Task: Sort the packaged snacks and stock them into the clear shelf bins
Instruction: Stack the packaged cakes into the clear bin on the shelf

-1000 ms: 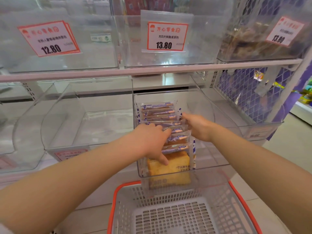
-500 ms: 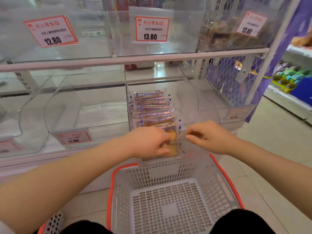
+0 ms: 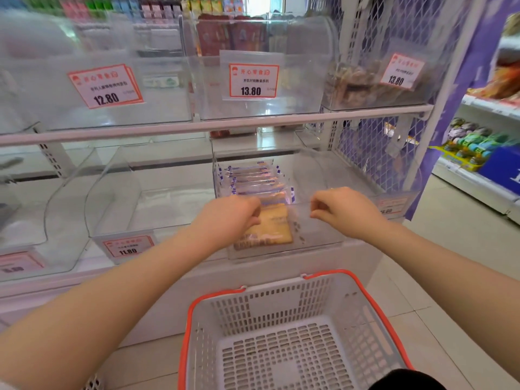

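A clear bin [image 3: 318, 237] on the lower shelf holds a row of packaged toast snacks [image 3: 254, 175] standing on edge, with the front packet [image 3: 274, 228] leaning against its front wall. My left hand [image 3: 228, 218] curls its fingers over the bin's front rim, just in front of that packet. My right hand [image 3: 344, 211] pinches the same rim further right. An orange-rimmed white basket [image 3: 292, 302] stands on the floor below my hands, with nothing visible inside it.
Other clear bins [image 3: 118, 198] sit to the left on the lower shelf. Upper-shelf bins carry price tags [image 3: 251, 80]; the right one [image 3: 365, 83] holds dark snacks. A mesh panel [image 3: 374, 153] closes the shelf's right end, and another stocked shelf [image 3: 475, 153] stands further right.
Both hands have drawn back from among the packets to the bin's front rim. The view has pulled back and tilted up, so more of the basket and upper shelf shows.
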A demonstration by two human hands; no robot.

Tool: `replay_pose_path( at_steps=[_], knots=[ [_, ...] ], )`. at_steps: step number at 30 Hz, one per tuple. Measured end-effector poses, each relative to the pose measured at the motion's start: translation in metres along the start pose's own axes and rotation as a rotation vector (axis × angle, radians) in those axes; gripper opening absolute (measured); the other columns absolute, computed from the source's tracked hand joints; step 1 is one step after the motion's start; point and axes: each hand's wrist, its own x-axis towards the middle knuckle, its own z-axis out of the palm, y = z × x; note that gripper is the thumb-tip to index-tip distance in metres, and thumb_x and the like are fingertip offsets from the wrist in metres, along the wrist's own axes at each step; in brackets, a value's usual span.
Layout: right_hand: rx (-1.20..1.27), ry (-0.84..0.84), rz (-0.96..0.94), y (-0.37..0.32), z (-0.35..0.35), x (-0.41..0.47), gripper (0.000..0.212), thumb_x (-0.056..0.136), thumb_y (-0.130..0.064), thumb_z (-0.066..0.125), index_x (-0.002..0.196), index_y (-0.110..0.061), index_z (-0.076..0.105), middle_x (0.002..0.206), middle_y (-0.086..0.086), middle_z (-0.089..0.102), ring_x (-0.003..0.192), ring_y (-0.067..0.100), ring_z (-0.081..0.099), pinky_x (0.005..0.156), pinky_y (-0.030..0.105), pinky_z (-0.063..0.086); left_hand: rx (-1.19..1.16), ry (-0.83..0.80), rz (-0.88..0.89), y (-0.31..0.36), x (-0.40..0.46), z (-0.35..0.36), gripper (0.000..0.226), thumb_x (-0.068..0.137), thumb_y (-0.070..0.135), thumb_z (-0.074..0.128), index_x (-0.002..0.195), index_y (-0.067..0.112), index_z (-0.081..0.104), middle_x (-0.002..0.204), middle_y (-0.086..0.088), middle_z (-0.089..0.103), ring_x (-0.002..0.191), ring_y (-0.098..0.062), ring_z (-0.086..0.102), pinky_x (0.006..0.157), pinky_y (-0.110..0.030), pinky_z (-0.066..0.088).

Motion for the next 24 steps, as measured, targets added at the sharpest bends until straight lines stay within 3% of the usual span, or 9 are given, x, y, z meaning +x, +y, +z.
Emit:
replay_pose_path(
  at_steps=[4,13,21,24],
  knots=[
    [-0.058,0.025,0.063,0.002,0.002,0.03,0.016,0.09,-0.033,0.057,0.097,-0.019,0.062,0.102,0.003,0.067,0.099,0.026,0.058,0.068,0.03,0.033,-0.019,0.036,-0.067,-0.009,0.024,0.004,0.015,0.094,0.032,0.048,0.1,0.02,0.054,0.108,-0.003,0.062,0.098,-0.026,0.059,0.072,-0.032,0.043],
    [-0.234,-0.093,0.113,0.002,0.052,0.068,0.019,0.095,-0.033,0.048,0.103,-0.02,0.06,0.112,0.005,0.064,0.105,0.027,0.058,0.076,0.031,0.038,0.014,-0.052,-0.055,-0.036,0.047,0.048,0.019,0.098,0.027,0.04,0.108,0.017,0.052,0.113,-0.005,0.058,0.101,-0.025,0.057,0.074,-0.032,0.043],
    [-0.211,-0.107,0.097,0.017,0.077,0.051,0.02,0.096,-0.032,0.044,0.104,-0.023,0.059,0.112,0.002,0.063,0.109,0.024,0.054,0.081,0.033,0.037,0.05,-0.057,-0.016,-0.031,0.04,0.079,0.019,0.097,0.019,0.04,0.113,0.018,0.051,0.115,-0.005,0.058,0.104,-0.025,0.057,0.07,-0.032,0.042],
    [-0.156,-0.096,0.113,0.02,0.076,0.047,0.021,0.097,-0.03,0.043,0.105,-0.023,0.061,0.113,0.002,0.063,0.109,0.026,0.054,0.083,0.035,0.039,0.009,-0.035,-0.027,-0.032,0.031,0.081,0.034,0.091,0.008,0.045,0.123,0.02,0.048,0.122,-0.003,0.056,0.11,-0.025,0.054,0.076,-0.035,0.045]
  ],
)
